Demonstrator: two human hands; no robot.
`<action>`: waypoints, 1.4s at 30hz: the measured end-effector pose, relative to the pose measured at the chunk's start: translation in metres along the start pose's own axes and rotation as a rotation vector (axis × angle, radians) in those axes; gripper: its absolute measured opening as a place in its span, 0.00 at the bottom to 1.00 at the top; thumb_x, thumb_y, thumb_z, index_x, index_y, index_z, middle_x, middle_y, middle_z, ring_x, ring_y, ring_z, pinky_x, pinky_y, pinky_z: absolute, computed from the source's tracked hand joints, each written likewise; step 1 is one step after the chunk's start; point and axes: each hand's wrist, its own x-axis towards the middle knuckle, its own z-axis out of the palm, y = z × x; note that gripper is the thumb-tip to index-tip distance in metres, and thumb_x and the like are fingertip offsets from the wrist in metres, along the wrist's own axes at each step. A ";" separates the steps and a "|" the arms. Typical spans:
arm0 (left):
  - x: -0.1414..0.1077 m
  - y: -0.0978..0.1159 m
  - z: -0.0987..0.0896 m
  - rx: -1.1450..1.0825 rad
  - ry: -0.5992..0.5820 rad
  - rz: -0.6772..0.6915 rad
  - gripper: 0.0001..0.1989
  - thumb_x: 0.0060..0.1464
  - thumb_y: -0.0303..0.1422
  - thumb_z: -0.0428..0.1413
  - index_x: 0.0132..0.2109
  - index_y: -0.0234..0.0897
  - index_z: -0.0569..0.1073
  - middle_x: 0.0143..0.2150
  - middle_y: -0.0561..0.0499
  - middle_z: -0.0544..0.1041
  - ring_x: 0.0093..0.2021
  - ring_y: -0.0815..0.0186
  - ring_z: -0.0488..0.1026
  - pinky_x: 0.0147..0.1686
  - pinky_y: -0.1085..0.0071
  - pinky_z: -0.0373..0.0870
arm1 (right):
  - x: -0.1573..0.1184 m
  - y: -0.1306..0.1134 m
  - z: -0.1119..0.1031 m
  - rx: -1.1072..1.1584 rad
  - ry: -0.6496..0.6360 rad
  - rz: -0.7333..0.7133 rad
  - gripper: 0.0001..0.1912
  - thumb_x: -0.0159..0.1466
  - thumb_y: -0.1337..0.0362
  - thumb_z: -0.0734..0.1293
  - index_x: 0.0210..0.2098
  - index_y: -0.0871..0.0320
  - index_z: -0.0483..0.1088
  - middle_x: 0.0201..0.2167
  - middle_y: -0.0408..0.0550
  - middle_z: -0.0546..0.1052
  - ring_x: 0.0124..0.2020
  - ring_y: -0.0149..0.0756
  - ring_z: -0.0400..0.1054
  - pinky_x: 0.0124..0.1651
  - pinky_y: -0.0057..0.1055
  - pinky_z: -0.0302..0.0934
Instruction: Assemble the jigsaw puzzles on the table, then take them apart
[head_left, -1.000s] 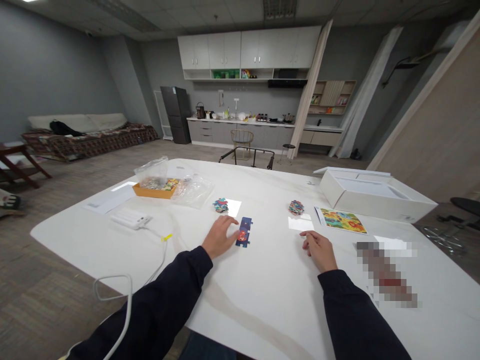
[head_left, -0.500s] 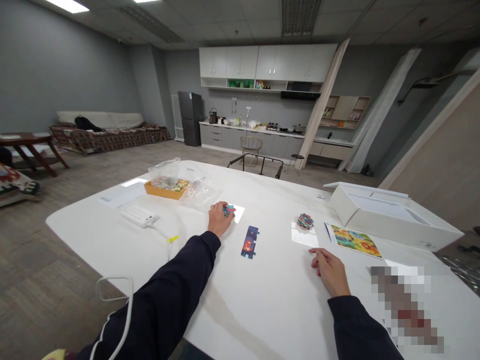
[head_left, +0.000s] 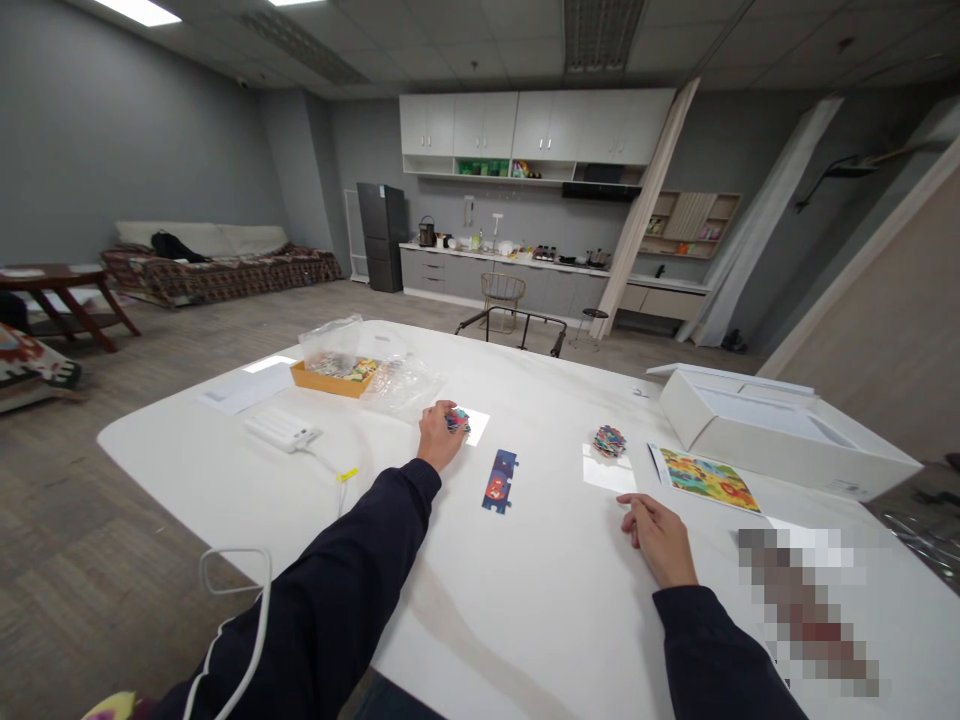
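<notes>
My left hand [head_left: 440, 437] curls around a small stack of jigsaw puzzle pieces [head_left: 457, 421], fingers and thumb at its sides. Part of that stack is hidden by the fingers. Just to its right and nearer me lies a joined strip of dark blue puzzle pieces [head_left: 499, 482] with a red figure on it. My right hand [head_left: 660, 538] holds nothing; it hovers low over or rests on the table, index finger stretched and the others loosely bent. Beyond it sits a second pile of puzzle pieces [head_left: 609, 441], apart from the hand.
On the white table [head_left: 540, 610] are a yellow-orange box tray [head_left: 330, 381] with more pieces, crumpled clear plastic [head_left: 405, 385], a white power bank [head_left: 281, 431] with a cable, a colourful picture sheet [head_left: 709, 480] and a large white box [head_left: 780, 430]. A pixelated patch covers the right corner.
The top piece under my left fingers has shifted slightly and sits flatter on the stack. My right hand stays in almost the same place.
</notes>
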 end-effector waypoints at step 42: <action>-0.093 0.065 -0.066 -0.330 -0.702 0.401 0.35 0.43 0.22 0.64 0.60 0.45 0.70 0.56 0.45 0.75 0.59 0.53 0.70 0.61 0.53 0.68 | 0.000 0.001 0.001 0.022 0.018 -0.008 0.22 0.61 0.48 0.61 0.38 0.59 0.76 0.19 0.43 0.73 0.16 0.32 0.62 0.23 0.29 0.57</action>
